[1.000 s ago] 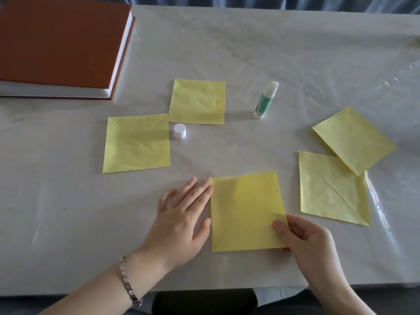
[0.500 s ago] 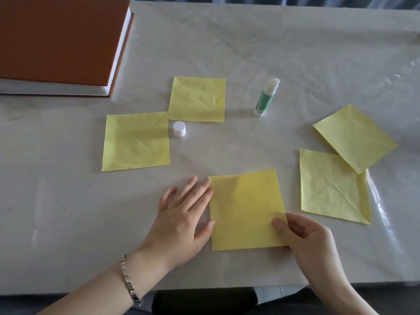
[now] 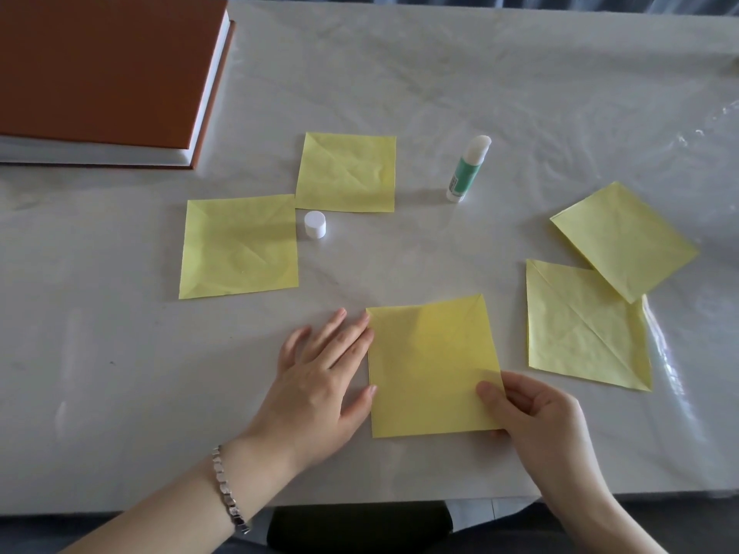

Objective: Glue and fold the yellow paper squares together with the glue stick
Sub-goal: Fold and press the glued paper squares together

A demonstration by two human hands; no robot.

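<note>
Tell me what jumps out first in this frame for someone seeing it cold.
Five yellow paper squares scattered over the white table, the nearest square at the front edge, with the left hand flat beside it and the right hand pinching its lower right corner. Behind it an uncapped green glue stick stands upright, its white cap apart to the left. A thick brown book fills the far left corner.

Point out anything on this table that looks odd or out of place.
The glue stick stands uncapped, its white tip exposed; its cap sits apart by the left squares. At right, one yellow square overlaps another. Nothing spilled or torn.
</note>
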